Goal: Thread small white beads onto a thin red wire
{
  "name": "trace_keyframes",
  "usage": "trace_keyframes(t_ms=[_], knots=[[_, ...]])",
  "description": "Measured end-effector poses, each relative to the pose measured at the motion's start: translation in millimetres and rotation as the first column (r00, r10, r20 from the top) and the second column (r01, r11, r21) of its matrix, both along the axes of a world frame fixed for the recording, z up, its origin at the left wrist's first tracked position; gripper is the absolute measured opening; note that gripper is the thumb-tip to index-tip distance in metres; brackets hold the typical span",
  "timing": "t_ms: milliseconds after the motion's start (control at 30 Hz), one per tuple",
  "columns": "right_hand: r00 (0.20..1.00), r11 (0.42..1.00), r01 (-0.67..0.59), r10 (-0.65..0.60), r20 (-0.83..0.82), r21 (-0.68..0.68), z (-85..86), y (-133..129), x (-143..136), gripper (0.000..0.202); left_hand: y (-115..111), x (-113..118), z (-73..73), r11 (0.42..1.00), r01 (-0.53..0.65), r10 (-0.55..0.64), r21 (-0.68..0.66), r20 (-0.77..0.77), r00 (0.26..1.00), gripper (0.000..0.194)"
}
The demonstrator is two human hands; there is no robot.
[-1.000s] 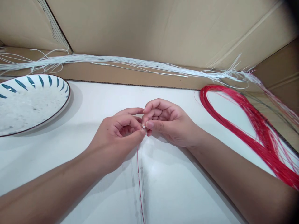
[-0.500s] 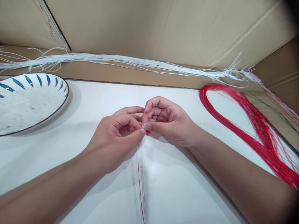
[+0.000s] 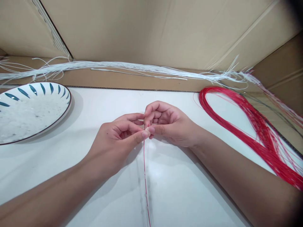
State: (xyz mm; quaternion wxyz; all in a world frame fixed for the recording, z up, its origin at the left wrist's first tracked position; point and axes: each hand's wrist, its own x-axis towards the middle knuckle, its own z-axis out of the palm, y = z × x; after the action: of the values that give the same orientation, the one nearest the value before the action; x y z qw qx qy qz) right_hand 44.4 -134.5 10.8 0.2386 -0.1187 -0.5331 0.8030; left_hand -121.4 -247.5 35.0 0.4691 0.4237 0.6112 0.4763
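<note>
Two bare hands are brought together over a white table (image 3: 101,101), fingertips nearly touching. The thread (image 3: 145,170), thin and red, is pinched between thumb and forefinger of the left hand (image 3: 118,135); below the pinch it is drawn down to the bottom edge, and a short red tip is shown above. By the right hand (image 3: 170,126), thumb and forefinger are closed in at the same spot, the other fingers loosely curled; whether thread or a tiny pale bit (image 3: 147,128) is gripped there cannot be told. Pale specks are dotted along the thread.

To the left, a plate (image 3: 70,102) is filled with clear chips (image 3: 35,118); to the right, a red bundle (image 3: 279,170) is looped. White cords (image 3: 118,65) are laid across the back.

The short tip could be lost — if the left pinch were loosened, the thread might be pulled down by its own weight. The pale bit, being so small, could be dropped if squeezed unevenly.
</note>
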Motion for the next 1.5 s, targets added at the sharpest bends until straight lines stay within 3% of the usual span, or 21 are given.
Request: trace_keyframes(t_ms=[100,200,467,800,933,1067,1200,1267,1333,1433,1500], knots=[[0.998,0.999,-0.047,0.048,0.043,-0.017,-0.5,2.4,1.4,0.019,-0.2,-0.3,1.0,1.0,-0.003,0.003,0.001,-0.023,1.0,0.019],[0.996,1.0,0.003,-0.002,0.084,-0.015,0.9,1.4,0.8,0.011,0.0,0.0,2.8,1.0,-0.004,0.004,0.0,-0.044,0.999,0.019],[0.972,0.981,0.059,-0.098,0.214,0.184,6.6,-3.2,0.1,0.023,-0.4,2.6,7.4,0.999,-0.009,0.006,-0.037,-0.085,0.996,0.021],[0.975,0.938,-0.044,-0.034,0.218,0.345,7.2,-6.9,-0.1,0.033,0.9,2.8,6.2,0.999,0.002,-0.001,-0.043,0.028,1.0,0.02],[0.978,0.932,-0.047,-0.03,0.206,0.361,7.7,-9.2,0.1,0.032,1.9,1.9,0.5,0.998,0.061,-0.06,-0.005,0.103,0.993,0.016],[0.977,0.912,0.001,-0.089,0.196,0.409,8.9,-8.6,0.8,0.025,-0.2,-0.6,-6.3,0.988,0.152,-0.152,0.014,0.077,0.985,0.005],[0.982,0.932,0.066,-0.124,0.145,0.356,9.9,-5.7,1.5,0.024,-5.0,-3.1,-6.0,0.952,0.305,-0.304,0.006,-0.073,0.95,0.04],[0.985,0.946,0.075,-0.119,0.122,0.317,9.8,-4.7,1.8,0.024,-6.5,-3.6,-4.4,0.949,0.316,-0.314,0.011,-0.097,0.945,0.049],[0.983,0.943,0.07,-0.12,0.14,0.325,9.6,-4.8,1.9,0.024,-6.3,-3.6,-3.3,0.962,0.271,-0.27,0.019,-0.012,0.963,0.039],[0.979,0.928,0.058,-0.125,0.161,0.367,9.1,-7.1,1.1,0.022,-3.6,-2.4,-2.5,0.981,0.194,-0.195,0.024,0.15,0.969,0.01],[0.984,0.931,0.047,-0.105,0.143,0.363,8.6,-9.1,-0.3,0.022,-2.1,-0.6,-1.7,0.993,0.121,-0.122,0.015,0.143,0.982,0.009]])
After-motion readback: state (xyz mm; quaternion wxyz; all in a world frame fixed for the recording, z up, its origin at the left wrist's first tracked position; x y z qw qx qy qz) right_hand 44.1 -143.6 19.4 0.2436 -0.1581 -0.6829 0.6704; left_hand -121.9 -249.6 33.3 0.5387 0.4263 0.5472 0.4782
